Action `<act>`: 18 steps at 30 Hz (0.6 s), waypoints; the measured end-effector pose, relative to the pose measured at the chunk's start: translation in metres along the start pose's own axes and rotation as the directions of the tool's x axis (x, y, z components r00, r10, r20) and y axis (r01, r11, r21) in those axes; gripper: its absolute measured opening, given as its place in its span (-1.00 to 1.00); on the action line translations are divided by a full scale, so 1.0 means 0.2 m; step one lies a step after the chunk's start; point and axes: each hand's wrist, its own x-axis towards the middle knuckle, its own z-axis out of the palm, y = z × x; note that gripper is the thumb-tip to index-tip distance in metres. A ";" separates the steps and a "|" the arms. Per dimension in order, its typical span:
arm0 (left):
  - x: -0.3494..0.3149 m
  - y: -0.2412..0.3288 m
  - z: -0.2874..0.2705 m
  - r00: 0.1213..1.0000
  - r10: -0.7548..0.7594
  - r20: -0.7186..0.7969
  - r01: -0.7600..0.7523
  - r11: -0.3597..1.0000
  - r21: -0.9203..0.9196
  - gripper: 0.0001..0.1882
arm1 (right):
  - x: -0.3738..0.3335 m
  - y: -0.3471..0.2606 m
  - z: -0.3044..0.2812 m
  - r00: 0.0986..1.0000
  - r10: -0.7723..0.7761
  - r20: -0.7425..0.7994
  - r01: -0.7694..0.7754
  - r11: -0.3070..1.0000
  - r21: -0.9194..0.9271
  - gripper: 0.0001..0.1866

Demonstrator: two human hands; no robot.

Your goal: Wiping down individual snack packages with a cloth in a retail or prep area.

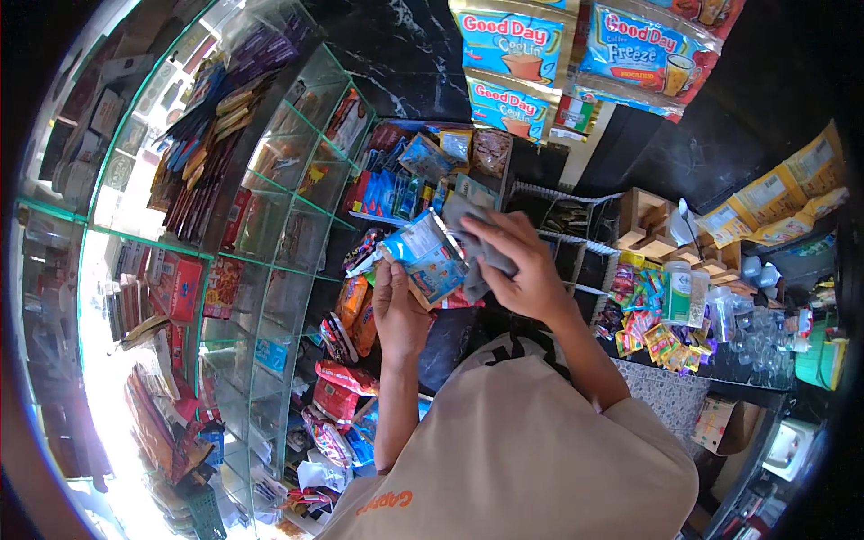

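Left hand (399, 310): closed around the blue sachet (425, 256) from below.
Right hand (522, 265): clamped on grey cloth (472, 236), wiping.
Risk: sachet may slip (1-handed grip) onto the snack packets (346, 382).

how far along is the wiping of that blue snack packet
Midway, it seems. The left hand holds the blue packet while the right hand presses a grey cloth on it. Whether any packets on the glass shelves are already wiped can't be told.

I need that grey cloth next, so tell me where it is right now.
In the head view, the grey cloth is just above centre, held in the right hand against the blue packet that the left hand holds, in front of the glass shelves.
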 end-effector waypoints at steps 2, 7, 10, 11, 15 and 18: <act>0.01 0.02 0.01 1.000 0.026 0.010 -0.026 1.000 0.017 -0.65 | 0.01 -0.03 0.05 0.997 -0.035 0.066 0.034 0.999 0.008 -0.25; -0.01 0.03 -0.01 0.997 0.081 -0.009 -0.081 0.995 0.059 -0.66 | -0.08 -0.02 0.14 0.976 -0.048 0.215 0.047 0.999 0.009 -0.16; -0.02 0.01 -0.05 0.994 0.100 -0.033 -0.098 0.993 0.062 -0.66 | -0.16 0.01 0.09 0.955 0.029 0.294 -0.066 0.991 0.118 -0.22; -0.02 0.00 -0.07 0.996 0.093 -0.018 -0.091 0.992 0.087 -0.66 | -0.18 0.03 0.06 0.929 0.073 0.362 -0.133 0.981 0.142 -0.24; -0.05 -0.06 -0.04 0.988 -0.006 -0.154 0.027 0.990 0.136 -0.63 | -0.11 0.00 -0.07 0.959 0.157 0.235 -0.217 0.942 0.256 -0.23; -0.06 -0.10 -0.08 0.998 -0.055 -0.043 0.059 0.993 0.105 -0.61 | 0.02 -0.10 -0.06 0.985 0.148 0.085 -0.165 0.954 0.251 -0.13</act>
